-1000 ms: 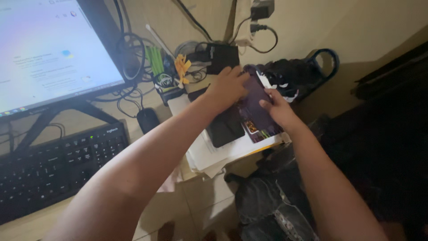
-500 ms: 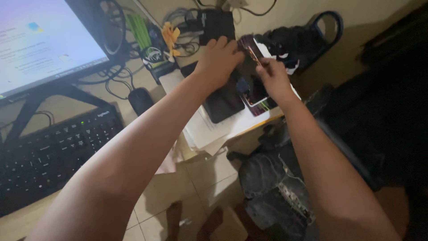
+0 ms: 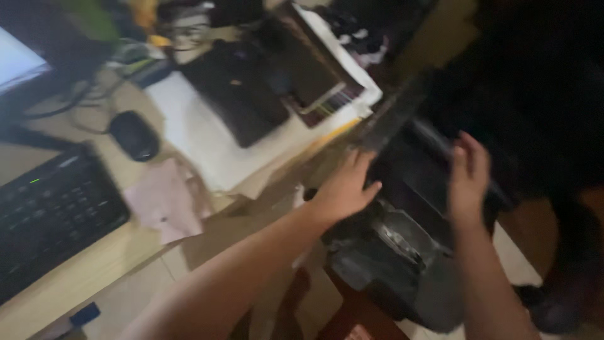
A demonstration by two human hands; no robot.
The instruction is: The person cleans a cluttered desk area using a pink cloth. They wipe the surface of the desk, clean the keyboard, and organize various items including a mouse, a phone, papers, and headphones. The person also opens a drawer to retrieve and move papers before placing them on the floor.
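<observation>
Crowding the wooden desk (image 3: 75, 277): keyboard (image 3: 50, 214), mouse (image 3: 134, 135), papers (image 3: 207, 145).

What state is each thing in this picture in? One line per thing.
Left hand: open, resting on the dark bag.
Right hand: open, fingers spread, at the bag's far side.
Dark bag: slumped below the desk edge.
Monitor: lit.
Keyboard: indicator light on.
Mouse: untouched.
Black pouch: lying flat on papers.
</observation>
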